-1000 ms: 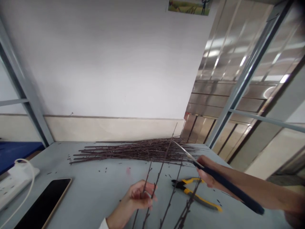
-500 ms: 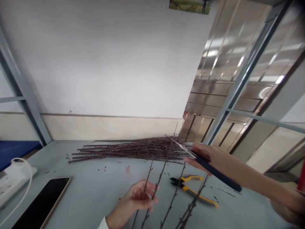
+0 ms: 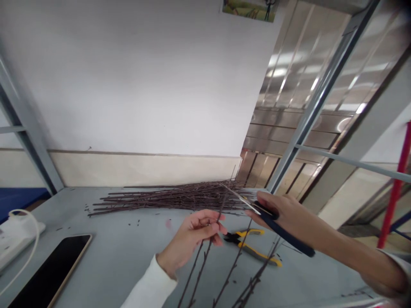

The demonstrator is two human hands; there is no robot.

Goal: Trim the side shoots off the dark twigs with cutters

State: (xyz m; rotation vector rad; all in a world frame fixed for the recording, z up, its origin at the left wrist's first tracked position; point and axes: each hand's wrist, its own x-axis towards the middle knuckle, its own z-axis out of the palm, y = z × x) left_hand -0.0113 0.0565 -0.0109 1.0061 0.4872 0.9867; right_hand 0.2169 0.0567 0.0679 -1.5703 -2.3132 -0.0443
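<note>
My left hand (image 3: 192, 234) is shut around thin dark twigs (image 3: 205, 248), one of which rises past my fingers toward the long-bladed scissors (image 3: 239, 199) in my right hand (image 3: 282, 217). The scissors have a dark blue handle, and their blade tips reach the twig near the back of the table. Other twigs (image 3: 239, 267) run up from the bottom of the view, and I cannot tell whether they lie on the table. A loose pile of twigs (image 3: 167, 199) lies along the table's back edge.
Yellow-and-black pliers (image 3: 247, 246) lie just beyond my left hand on the grey table (image 3: 112, 244), among small cut twig bits. A phone (image 3: 51, 271) and a white power strip (image 3: 16, 233) with its cable lie at the left. A red pole (image 3: 396, 184) stands at far right.
My left hand has risen up and to the right with its twigs, closer to the scissors. My right hand has moved left and farther up the table, bringing the blades to the twig.
</note>
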